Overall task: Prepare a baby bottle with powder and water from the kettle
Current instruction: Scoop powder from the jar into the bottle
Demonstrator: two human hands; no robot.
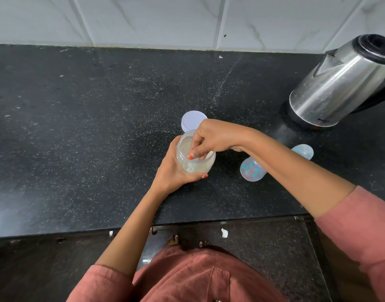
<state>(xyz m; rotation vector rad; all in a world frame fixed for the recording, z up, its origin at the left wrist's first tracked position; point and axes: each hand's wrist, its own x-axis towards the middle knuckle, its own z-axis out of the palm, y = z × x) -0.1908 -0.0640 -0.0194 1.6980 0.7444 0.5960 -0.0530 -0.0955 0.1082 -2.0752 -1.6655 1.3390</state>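
Note:
My left hand (173,168) grips a clear plastic jar of pale powder (201,165), tilted toward me above the black counter. My right hand (209,138) reaches into the jar's mouth, fingers pinched on a small scoop (192,165) that is mostly hidden in the powder. The jar's white lid (192,122) lies flat just behind the jar. An open baby bottle (251,168) with coloured markings stands to the right, partly behind my right forearm. Its bluish cap (304,150) rests behind the forearm. A steel kettle (339,83) sits on its base at the far right.
The black speckled counter (100,127) runs wide to the left, backed by a white tiled wall (165,20). Its front edge (56,233) lies near my body. My bare feet stand on the dark floor below.

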